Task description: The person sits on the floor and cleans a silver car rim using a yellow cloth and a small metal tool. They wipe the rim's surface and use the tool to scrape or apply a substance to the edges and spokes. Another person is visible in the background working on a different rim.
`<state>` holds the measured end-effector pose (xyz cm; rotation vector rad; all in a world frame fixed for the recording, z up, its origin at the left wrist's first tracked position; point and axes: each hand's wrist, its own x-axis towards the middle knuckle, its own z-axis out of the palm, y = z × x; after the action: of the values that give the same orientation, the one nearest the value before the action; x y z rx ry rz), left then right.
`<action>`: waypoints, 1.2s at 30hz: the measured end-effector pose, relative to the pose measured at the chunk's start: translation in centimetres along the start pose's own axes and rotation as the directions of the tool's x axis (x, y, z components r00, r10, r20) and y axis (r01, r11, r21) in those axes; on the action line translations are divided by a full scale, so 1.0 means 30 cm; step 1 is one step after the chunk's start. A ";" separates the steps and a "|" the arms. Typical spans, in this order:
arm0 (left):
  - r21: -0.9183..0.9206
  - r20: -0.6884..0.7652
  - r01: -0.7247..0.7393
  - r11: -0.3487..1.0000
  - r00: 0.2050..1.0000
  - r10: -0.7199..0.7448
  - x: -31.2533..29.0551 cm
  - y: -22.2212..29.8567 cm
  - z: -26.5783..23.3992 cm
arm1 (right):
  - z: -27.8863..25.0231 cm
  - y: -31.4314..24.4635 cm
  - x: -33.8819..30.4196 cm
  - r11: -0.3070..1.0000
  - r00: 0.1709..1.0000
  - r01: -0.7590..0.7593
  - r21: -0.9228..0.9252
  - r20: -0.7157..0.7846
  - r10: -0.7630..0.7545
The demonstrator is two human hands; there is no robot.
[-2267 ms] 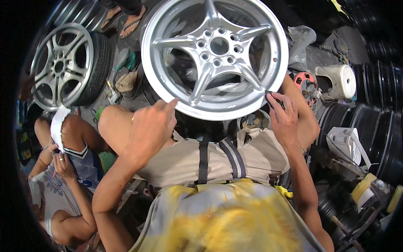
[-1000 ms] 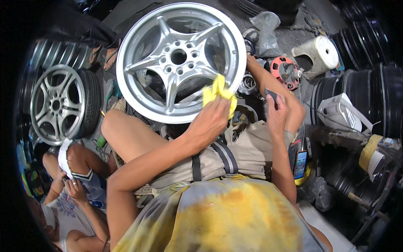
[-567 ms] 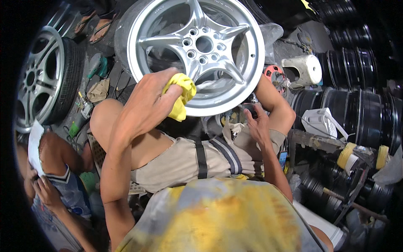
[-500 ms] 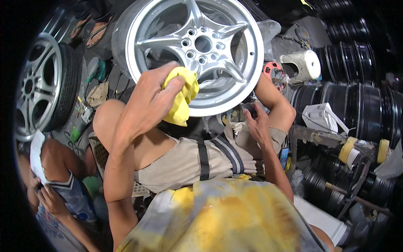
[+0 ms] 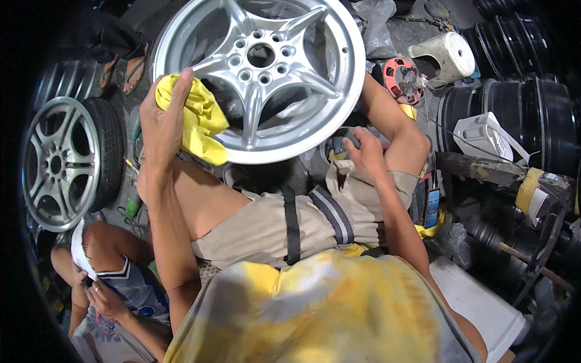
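In front of me a silver alloy wheel rim (image 5: 253, 115) with several spokes stands tilted, its face toward me, above my legs. My left hand (image 5: 160, 124) is closed on a yellow cloth (image 5: 200, 124) at the rim's left edge, thumb pointing up. The cloth hangs against the outer lip and the lower-left part of the wheel. My right hand (image 5: 368, 156) is off the wheel, above my right thigh near the knee. Its fingers are loosely bent and apart, with nothing visible in them.
At left a second wheel with a tyre (image 5: 104, 145) stands upright; below it another person's hands (image 5: 100, 296) hold a white strip (image 5: 80, 248). Sandalled feet (image 5: 130, 69) show at upper left. Rightward are a red reel (image 5: 402, 81), a white stool (image 5: 449, 54), stacked black rims (image 5: 514, 109) and a phone (image 5: 431, 209).
My left hand has moved with the cloth from the lower-left spokes out to the rim's left edge. My right hand's fingers have shifted slightly. The whole view has swung a little.
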<state>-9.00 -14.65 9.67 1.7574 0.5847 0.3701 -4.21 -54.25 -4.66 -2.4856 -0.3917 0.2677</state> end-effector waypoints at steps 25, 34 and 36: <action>0.225 0.753 -0.496 0.839 0.635 0.174 -0.485 0.053 0.437 | 0.037 -0.406 -0.234 0.476 0.994 0.017 0.879 -0.068 0.089; -0.004 0.492 -0.287 0.958 0.833 0.252 -0.554 0.002 0.400 | -0.217 -0.408 -0.250 0.324 0.871 -0.420 0.848 0.476 -0.117; 0.092 0.390 -0.163 0.982 0.914 0.115 -0.568 -0.006 0.390 | -0.305 -0.305 -0.252 0.473 0.887 -0.298 0.829 0.424 -0.185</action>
<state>-16.84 -33.63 7.36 1.9311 0.2033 0.0809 -10.71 -54.59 8.82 -1.3422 -0.2436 0.8719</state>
